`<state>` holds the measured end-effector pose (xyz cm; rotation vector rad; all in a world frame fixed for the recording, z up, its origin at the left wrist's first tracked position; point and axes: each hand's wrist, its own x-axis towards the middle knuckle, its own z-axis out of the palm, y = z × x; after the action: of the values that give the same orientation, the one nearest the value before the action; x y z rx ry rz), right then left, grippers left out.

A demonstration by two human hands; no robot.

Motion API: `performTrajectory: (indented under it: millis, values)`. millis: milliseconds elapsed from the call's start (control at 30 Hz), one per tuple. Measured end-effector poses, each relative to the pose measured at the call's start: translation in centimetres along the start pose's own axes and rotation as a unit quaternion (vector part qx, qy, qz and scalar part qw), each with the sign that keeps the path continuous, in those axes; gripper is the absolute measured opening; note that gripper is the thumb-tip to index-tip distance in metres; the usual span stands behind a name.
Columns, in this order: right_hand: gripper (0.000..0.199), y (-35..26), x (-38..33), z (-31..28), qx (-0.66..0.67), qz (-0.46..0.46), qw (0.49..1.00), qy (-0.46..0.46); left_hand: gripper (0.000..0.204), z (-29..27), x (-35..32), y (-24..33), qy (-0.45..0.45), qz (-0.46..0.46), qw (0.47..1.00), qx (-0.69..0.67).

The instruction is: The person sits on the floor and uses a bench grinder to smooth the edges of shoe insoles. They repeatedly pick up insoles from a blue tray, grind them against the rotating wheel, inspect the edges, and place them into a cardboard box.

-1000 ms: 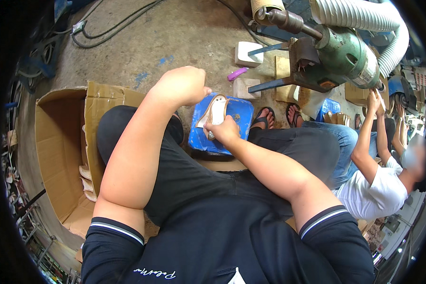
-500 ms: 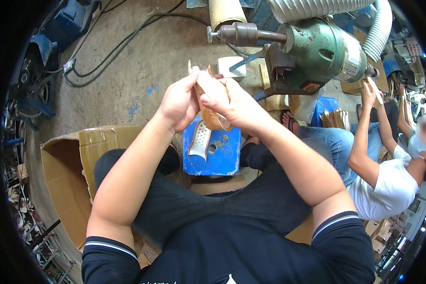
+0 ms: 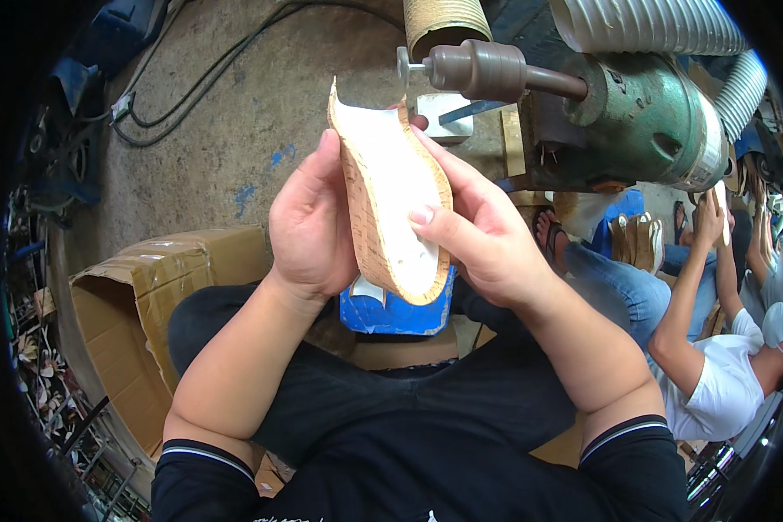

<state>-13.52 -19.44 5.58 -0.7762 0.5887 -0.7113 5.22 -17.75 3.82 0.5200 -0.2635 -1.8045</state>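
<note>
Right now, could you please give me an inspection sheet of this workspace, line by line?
Surface: bare concrete floor with blue paint spots; no table seen.
Job's things: cork shoe sole with a white face, held up on edge in front of the person; blue tray below it.
Clutter: open cardboard box at the left.
Grippers: left hand clasps the sole's left edge; right hand clasps its right side, thumb on the white face.
Cables: black cables loop across the floor, upper left.
Surroundings: green motor with a brown spindle, ribbed hose, a seated person in a white shirt at the right.
</note>
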Motion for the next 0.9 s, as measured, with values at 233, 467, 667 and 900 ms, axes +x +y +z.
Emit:
performTrajectory:
  millis: [233,467,667,900]
  values:
    - [0.078,0.2,0.1,0.1,-0.006,-0.019,1.000,0.012,0.068,-0.1,-0.1,-0.4,-0.005,0.007,1.000,0.004]
    - [0.080,0.0,0.4,-0.2,-0.011,-0.012,1.000,0.007,0.073,-0.9,0.2,-0.1,-0.050,0.011,0.999,0.015]
    - [0.079,-0.1,0.6,-0.1,-0.008,-0.020,1.000,0.005,0.072,-1.1,0.5,0.1,-0.046,0.023,0.998,0.047]
    - [0.077,-0.1,1.0,0.0,-0.033,-0.020,0.999,0.029,0.070,-1.1,0.9,0.3,-0.033,0.023,0.999,0.026]
